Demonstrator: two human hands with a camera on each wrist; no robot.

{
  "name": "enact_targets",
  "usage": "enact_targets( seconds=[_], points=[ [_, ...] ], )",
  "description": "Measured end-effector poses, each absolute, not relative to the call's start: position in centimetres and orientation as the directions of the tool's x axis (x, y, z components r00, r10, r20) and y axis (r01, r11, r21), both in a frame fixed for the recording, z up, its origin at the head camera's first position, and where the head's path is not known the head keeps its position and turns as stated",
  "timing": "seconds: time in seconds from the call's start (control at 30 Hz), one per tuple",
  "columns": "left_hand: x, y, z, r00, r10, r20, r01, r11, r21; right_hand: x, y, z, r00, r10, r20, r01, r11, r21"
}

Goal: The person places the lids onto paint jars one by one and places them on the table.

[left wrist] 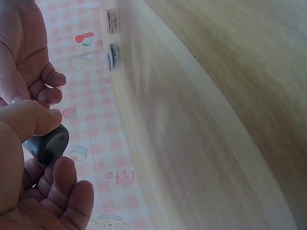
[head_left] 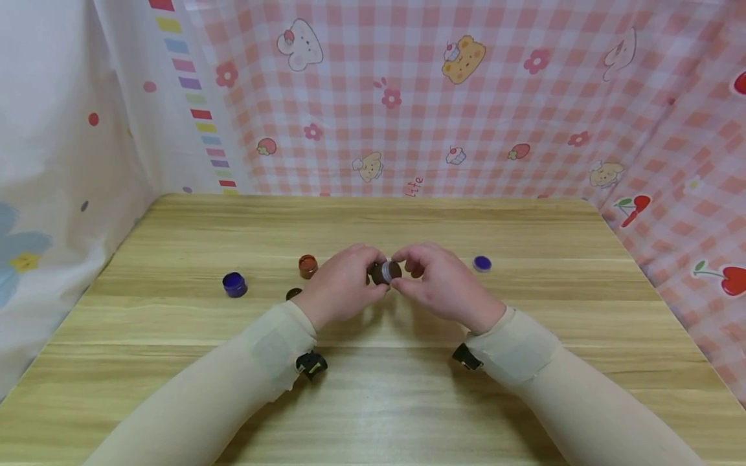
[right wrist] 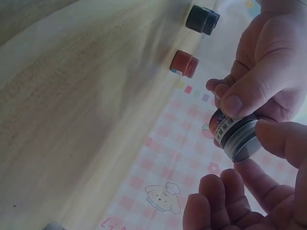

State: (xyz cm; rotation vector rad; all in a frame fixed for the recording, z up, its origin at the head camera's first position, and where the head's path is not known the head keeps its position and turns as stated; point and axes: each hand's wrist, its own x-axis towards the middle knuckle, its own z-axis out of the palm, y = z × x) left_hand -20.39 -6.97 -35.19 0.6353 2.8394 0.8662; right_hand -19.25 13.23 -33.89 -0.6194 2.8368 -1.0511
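Observation:
A small dark brown paint jar (head_left: 381,273) with a clear lid (right wrist: 242,143) is held above the table between both hands. My left hand (head_left: 348,278) grips the jar's body, its thumb pressing on the printed label in the right wrist view. My right hand (head_left: 445,281) pinches the lid's rim between thumb and index finger, the other fingers curled away from it. The left wrist view shows the jar's dark base (left wrist: 56,143) between the left thumb and fingers.
An open purple paint jar (head_left: 235,285) and an orange one (head_left: 307,266) stand to the left. A dark round piece (head_left: 294,294) is partly hidden by the left wrist. A purple lid (head_left: 482,263) lies right of the right hand. Patterned cloth (head_left: 408,116) hangs behind the table.

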Motion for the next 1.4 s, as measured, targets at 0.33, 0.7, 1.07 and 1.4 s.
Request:
enact_targets(
  seconds=[0.33,0.7,1.07,1.4],
  points=[
    [-20.40,-6.98,-35.22,-0.909,0.416,0.010,0.353,0.761,0.544,-19.29,13.21,-33.92,-0.921,-0.382,0.070,-0.338,0.698,-0.631],
    [-20.45,-7.05,-35.18,-0.908,0.419,0.012,0.357,0.758,0.546,-19.34,13.11,-33.93,-0.920,-0.384,0.083,-0.348,0.700,-0.623],
    [-20.32,-6.96,-35.00,-0.903,0.429,0.013,0.367,0.754,0.545,-19.30,13.23,-33.82,-0.921,-0.381,0.075,-0.342,0.706,-0.620],
    [-20.39,-6.91,-35.12,-0.901,0.434,0.019,0.374,0.751,0.544,-19.30,13.26,-33.92,-0.918,-0.388,0.083,-0.355,0.711,-0.607]
  ],
)
